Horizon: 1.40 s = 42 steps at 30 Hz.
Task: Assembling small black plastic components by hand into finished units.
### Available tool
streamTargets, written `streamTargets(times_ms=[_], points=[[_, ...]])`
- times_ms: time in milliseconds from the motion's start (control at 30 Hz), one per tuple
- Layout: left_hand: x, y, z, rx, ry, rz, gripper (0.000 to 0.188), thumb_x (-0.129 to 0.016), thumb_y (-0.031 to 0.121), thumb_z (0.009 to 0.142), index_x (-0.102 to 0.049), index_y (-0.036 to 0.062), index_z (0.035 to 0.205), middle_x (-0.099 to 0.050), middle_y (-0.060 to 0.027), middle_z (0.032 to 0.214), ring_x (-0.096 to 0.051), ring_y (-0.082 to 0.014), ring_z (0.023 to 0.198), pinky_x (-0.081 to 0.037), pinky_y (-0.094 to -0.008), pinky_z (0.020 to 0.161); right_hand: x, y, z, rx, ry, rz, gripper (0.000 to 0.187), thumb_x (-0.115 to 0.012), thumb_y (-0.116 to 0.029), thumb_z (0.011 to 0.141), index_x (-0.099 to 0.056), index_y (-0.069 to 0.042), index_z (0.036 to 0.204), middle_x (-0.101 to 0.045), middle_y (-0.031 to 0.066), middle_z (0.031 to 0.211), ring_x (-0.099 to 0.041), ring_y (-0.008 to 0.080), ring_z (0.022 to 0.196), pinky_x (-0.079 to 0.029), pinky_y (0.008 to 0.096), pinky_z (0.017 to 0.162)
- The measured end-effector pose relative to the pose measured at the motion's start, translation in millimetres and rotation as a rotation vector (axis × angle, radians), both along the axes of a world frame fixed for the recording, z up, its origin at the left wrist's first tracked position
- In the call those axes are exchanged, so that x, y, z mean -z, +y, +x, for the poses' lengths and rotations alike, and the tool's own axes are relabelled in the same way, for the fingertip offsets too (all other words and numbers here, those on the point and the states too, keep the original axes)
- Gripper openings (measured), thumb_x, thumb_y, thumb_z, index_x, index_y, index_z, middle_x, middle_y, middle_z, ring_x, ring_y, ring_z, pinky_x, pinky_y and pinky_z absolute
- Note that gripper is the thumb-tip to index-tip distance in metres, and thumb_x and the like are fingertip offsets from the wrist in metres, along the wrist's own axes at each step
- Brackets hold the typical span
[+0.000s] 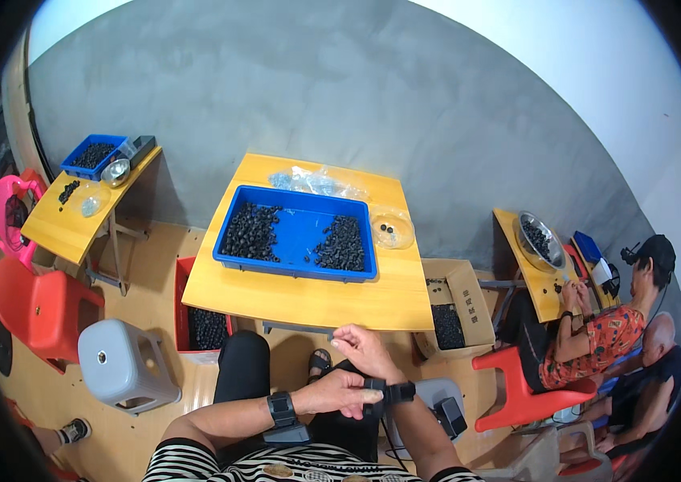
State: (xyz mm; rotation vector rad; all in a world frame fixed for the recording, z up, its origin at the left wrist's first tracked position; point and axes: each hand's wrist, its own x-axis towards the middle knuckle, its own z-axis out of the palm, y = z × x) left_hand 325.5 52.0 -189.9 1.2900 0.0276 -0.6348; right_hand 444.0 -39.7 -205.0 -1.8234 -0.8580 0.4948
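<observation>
My left hand [337, 394] reaches across my lap and grips the black wrist device [389, 392] strapped on my right wrist, thumb on top and fingers curled under it. My right hand [368, 352] is held just off the near edge of the yellow table [308, 299], fingers loosely bent and apart, with nothing visible in it. Another black strap [282, 410] with a box goes round my left wrist. On the table, a blue tray [296, 267] holds two heaps of small black parts [250, 233]. Beside the tray, a clear round dish [401, 230] holds a few black pieces.
Clear plastic bags [316, 181] lie behind the tray. A red box [184, 293] and a cardboard box [481, 325] of black parts flank the table below. At right, a co-worker [597, 337] handles something by a metal bowl [540, 241]; another person [652, 377] sits behind. A grey stool [120, 365] stands left.
</observation>
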Motion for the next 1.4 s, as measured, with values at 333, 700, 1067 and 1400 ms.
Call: streamTargets(times_ms=[333,700,1067,1400], points=[[54,76,24,-0.064,-0.195,0.114,0.027,-0.057,0.031,0.090,-0.065,0.0058,0.099,-0.065,-0.0013,0.081,-0.060,-0.0063,0.072,-0.047,-0.0196,0.064,66,-12,-37,0.122,-0.343,-0.099,0.016,-0.060,-0.014,0.085,-0.061,-0.001,0.095,-0.065,0.0094,0.079,-0.063,0.0162,0.071,-0.049,0.0275,0.065],[61,144,43,-0.519,-0.152,-0.145,0.027,-0.055,0.027,0.092,-0.059,0.0045,0.106,-0.065,-0.0044,0.087,-0.062,-0.0090,0.073,-0.051,-0.0207,0.064,46,18,-47,0.058,-0.110,-0.053,0.013,-0.060,-0.014,0.085,-0.062,-0.002,0.091,-0.064,0.0089,0.074,-0.061,0.0131,0.064,-0.048,0.0263,0.061],[38,142,85,-0.331,-0.328,-0.244,0.020,-0.054,0.019,0.092,-0.058,0.0041,0.105,-0.063,-0.0039,0.095,-0.061,-0.0105,0.089,-0.049,-0.0242,0.078,-36,53,46,0.206,-0.308,-0.052,0.012,-0.064,-0.010,0.081,-0.062,-0.001,0.089,-0.063,0.0121,0.077,-0.062,0.0224,0.068,-0.048,0.0296,0.063],[49,149,89,-0.384,-0.262,-0.270,0.014,-0.060,0.016,0.089,-0.062,0.0022,0.086,-0.063,-0.0013,0.081,-0.060,-0.0069,0.074,-0.051,-0.0228,0.068,-43,115,133,0.106,-0.582,-0.323,0.014,-0.066,-0.013,0.077,-0.062,-0.006,0.089,-0.061,0.0104,0.079,-0.059,0.0275,0.071,-0.047,0.0351,0.062]])
